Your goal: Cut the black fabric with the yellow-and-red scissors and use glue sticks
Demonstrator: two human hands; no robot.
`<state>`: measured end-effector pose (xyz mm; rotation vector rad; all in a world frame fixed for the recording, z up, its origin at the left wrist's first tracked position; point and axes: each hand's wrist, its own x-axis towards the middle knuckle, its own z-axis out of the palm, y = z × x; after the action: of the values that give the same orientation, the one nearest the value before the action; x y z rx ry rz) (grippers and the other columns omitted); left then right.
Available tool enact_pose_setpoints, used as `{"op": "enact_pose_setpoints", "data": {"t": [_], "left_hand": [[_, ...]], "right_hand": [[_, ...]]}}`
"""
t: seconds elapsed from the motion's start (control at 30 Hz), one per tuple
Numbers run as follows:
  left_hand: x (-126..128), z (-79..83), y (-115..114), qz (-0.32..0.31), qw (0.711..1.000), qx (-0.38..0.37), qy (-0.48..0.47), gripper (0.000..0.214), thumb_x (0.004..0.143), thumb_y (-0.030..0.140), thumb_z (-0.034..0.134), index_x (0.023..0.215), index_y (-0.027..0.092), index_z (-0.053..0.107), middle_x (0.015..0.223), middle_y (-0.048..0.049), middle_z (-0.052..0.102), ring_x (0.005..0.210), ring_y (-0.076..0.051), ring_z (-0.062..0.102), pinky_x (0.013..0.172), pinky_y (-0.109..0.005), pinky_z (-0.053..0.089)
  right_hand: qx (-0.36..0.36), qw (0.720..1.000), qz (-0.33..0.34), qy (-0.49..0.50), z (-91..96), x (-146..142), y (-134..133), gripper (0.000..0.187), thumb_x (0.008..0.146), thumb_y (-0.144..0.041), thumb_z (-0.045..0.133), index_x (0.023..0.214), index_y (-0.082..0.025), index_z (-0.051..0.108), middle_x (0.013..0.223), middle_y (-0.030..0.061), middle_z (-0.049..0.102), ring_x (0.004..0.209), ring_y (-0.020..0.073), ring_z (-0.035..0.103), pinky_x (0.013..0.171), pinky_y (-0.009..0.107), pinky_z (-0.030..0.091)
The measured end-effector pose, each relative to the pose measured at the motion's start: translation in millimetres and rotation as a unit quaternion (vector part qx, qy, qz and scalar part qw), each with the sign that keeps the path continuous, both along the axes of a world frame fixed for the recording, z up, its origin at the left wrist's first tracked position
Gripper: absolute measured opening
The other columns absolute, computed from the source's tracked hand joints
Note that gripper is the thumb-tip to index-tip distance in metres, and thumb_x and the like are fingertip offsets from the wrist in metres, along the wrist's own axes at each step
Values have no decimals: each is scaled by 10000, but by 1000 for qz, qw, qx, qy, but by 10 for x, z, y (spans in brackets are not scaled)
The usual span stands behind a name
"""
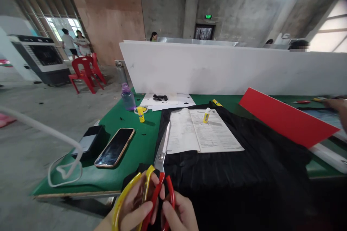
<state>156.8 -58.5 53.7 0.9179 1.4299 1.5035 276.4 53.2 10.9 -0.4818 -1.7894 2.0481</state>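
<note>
Metal scissors point away from me over the black cloth, their blades nearly together. My left hand is closed around a yellow handle, with its fingertips against a red handle. My right hand pinches the other red handle loop. Whether the yellow and red handles belong to one pair or two, I cannot tell. Just beyond the blade tips lies an open booklet with a glue stick upright on it.
On the green table lie a phone, a dark box-like device, a yellow glue stick, a tape roll and a purple bottle. A white panel stands behind; a red board leans right, near another person's hand.
</note>
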Motion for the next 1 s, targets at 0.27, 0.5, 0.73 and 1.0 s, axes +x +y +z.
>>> {"op": "enact_pose_setpoints", "data": {"t": [0.27,0.5,0.73,1.0], "left_hand": [[-132,-34,-24,3,1000,-14,-8,534,802,483,600,1268,317,400,1108,-79,569,716,-177,603,646,-308,530],[-241,-171,-76,62,998,-14,29,532,780,418,651,1262,310,452,1248,-62,530,1169,-256,500,1037,-400,375],[-273,-128,-6,14,999,24,-24,440,801,425,633,1177,286,451,1033,-52,562,820,-182,610,704,-305,527],[-306,-80,-61,-22,997,17,-66,437,775,505,629,1092,245,478,1138,-95,523,741,-183,628,587,-299,508]], "right_hand": [[-88,995,37,30,-39,-154,-24,494,825,-614,502,698,-140,555,575,24,544,465,82,443,446,196,340],[-135,988,68,-12,187,-188,77,533,734,-672,575,735,-140,538,526,-9,518,410,56,401,404,171,314],[-112,993,35,-22,137,-181,254,479,785,-617,560,752,-140,547,448,-55,440,374,38,308,383,162,221],[-47,998,22,-42,151,-141,382,427,841,-561,521,757,-144,548,435,-72,379,394,45,301,405,170,230]]}}
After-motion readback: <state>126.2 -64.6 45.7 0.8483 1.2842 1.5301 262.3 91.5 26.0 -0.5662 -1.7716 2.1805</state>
